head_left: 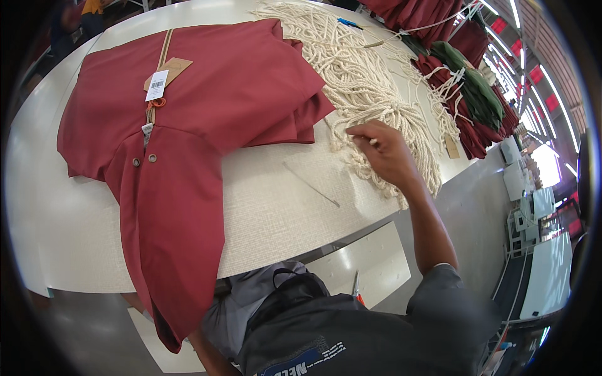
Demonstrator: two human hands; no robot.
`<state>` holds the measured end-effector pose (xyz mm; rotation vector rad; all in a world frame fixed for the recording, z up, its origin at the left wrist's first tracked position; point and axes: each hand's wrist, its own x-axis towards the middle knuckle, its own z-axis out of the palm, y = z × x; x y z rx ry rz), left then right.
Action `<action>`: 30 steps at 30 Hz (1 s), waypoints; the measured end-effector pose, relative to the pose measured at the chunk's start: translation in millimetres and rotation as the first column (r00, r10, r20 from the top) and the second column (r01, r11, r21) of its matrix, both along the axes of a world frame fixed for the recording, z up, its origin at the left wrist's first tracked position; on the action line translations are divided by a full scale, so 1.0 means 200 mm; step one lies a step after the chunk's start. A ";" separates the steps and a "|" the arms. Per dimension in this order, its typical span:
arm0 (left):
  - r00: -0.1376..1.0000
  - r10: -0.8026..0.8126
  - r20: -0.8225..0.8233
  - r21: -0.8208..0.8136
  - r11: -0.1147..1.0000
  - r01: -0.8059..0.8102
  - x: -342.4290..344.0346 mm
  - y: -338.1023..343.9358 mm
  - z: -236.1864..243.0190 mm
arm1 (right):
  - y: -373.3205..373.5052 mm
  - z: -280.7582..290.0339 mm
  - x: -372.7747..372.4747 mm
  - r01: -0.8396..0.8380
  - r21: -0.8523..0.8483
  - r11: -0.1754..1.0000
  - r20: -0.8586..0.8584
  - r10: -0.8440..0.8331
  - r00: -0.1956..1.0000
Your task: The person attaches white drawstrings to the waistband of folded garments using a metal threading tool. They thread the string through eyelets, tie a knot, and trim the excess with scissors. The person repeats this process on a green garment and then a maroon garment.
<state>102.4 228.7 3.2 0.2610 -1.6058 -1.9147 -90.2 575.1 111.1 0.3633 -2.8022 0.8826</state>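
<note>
A dark red hooded jacket or similar garment (263, 94) lies folded on the pale table. Its hood part (172, 213) hangs over the near edge, with two metal eyelets (144, 160) beside the opening. My left forearm (210, 354) goes in behind this hanging cloth, which hides the left hand's fingers. At the near end of a big bundle of cream cords (360, 81), my right hand (382, 150) has its fingers curled, a bit of cord showing between them. Left of that hand, a thin wire tool (310, 185) lies on the table.
A brown tag with a white label (157, 85) lies on the garment. A blue tool (349, 23) rests on the cords. Red and green garments (467, 94) are piled at the far right. Scissors with orange handles (358, 288) lie on a lower white surface (382, 257).
</note>
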 end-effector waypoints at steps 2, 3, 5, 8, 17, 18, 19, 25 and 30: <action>0.989 0.133 0.062 0.052 0.989 -0.136 0.08 -0.13 -0.07 | 0.00 -0.08 -0.06 -0.024 0.244 0.969 -0.018 0.029 0.999; 0.974 0.203 0.100 0.075 0.975 -0.211 0.13 -0.20 -0.11 | -0.02 -0.13 -0.10 -0.011 0.313 0.950 -0.075 0.036 0.997; 0.919 0.349 0.186 0.123 0.919 -0.374 0.25 -0.36 -0.16 | -0.03 -0.20 -0.15 0.025 0.475 0.880 -0.066 0.007 0.998; 0.838 0.481 0.256 0.132 0.842 -0.523 0.39 -0.56 -0.17 | -0.04 -0.23 -0.18 0.082 0.437 0.896 -0.015 -0.084 0.996; 0.720 0.607 -0.336 -0.270 0.671 -0.691 0.36 -0.43 0.38 | -0.22 0.01 -0.01 -0.207 -0.019 0.978 -0.284 0.193 0.939; 0.782 0.483 -0.394 -0.363 0.700 -0.615 0.32 -0.38 0.42 | -0.23 0.04 -0.01 -0.187 -0.044 0.981 -0.327 0.163 0.931; 0.832 0.342 -0.437 -0.453 0.715 -0.532 0.28 -0.33 0.46 | -0.25 0.05 -0.02 -0.191 -0.119 0.974 -0.343 0.140 0.929; 0.932 -0.045 -0.359 -0.760 0.594 -0.263 0.14 -0.20 0.47 | -0.12 0.05 -0.08 0.040 -0.140 0.989 -0.095 -0.054 0.994; 0.957 0.013 -0.291 -0.709 0.669 -0.224 0.15 -0.19 0.43 | -0.05 -0.06 -0.08 -0.045 -0.033 0.998 0.013 0.045 0.999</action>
